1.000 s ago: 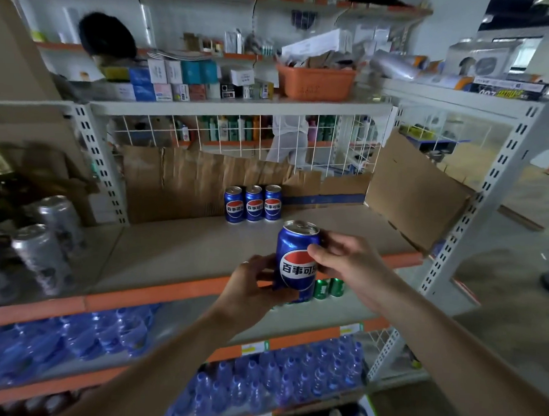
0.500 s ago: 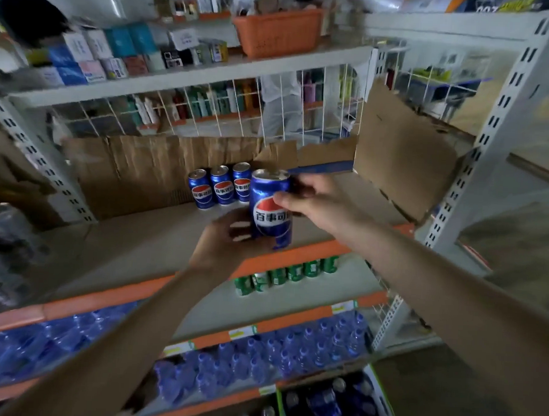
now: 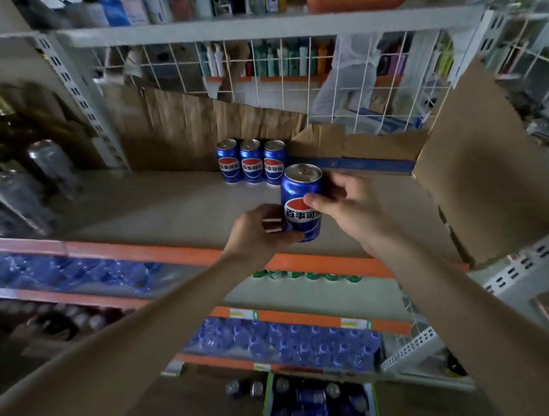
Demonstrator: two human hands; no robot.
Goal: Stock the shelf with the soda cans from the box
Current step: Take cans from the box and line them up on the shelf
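You are in the placing step: both hands carry one blue soda can upright over the grey shelf board, at the centre of the frame. Your left hand curls round its lower part from the left, and your right hand grips its upper side, thumb across the label. The can looks just clear of the board, though contact is hard to judge.

Three matching cans stand in a row against the cardboard backing, just above and left of the held can. Next, I judge, you carry it back and set it beside the rightmost one, label forward. The box with more cans sits at the bottom of the frame.
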